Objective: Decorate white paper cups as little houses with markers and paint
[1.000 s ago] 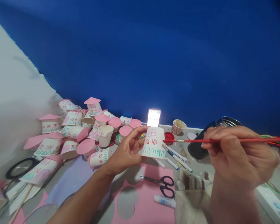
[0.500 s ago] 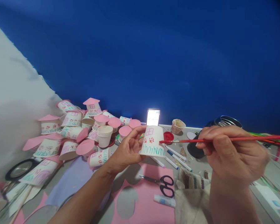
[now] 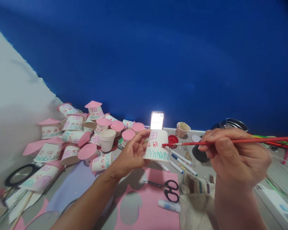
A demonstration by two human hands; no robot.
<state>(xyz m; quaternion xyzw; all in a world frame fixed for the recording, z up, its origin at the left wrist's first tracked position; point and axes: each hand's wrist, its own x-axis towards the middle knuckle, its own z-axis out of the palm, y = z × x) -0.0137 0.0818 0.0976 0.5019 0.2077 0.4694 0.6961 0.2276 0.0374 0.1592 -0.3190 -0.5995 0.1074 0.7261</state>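
at a cluttered craft counter (image 3: 278, 174), we are holding an upturned paper cup (image 3: 157, 148) in our left hand (image 3: 131, 156), thumb and fingers closed around its side, lifting it clear of the surface and just above the pink sheet (image 3: 156, 195); our right hand (image 3: 232, 156) is pinching a red paintbrush (image 3: 230, 141) tight, and the tip is meeting the cup's right side beside the red flowers, as far as we can tell.

the cup is already wearing a pink window, red flowers and a fringe of green grass; it is lacking the pink roof that the finished cup houses (image 3: 74, 132) heaped at far left are carrying; we are judging this one as nearly decorated, with the roof left to go on; a stack of plain cups (image 3: 107, 139) is sitting bare beside that heap, and the pink sheet is showing round holes where discs have been cut out.

scissors (image 3: 169, 188) and a glue tube (image 3: 169, 206) are lying on the sheet; markers (image 3: 182, 158) are lying scattered just beyond it; a red lid (image 3: 173, 139) is sitting behind the cup, a lit phone (image 3: 156, 120) is standing against the blue wall (image 3: 158, 64), and a dark tin (image 3: 230, 123) is lying behind our right hand.
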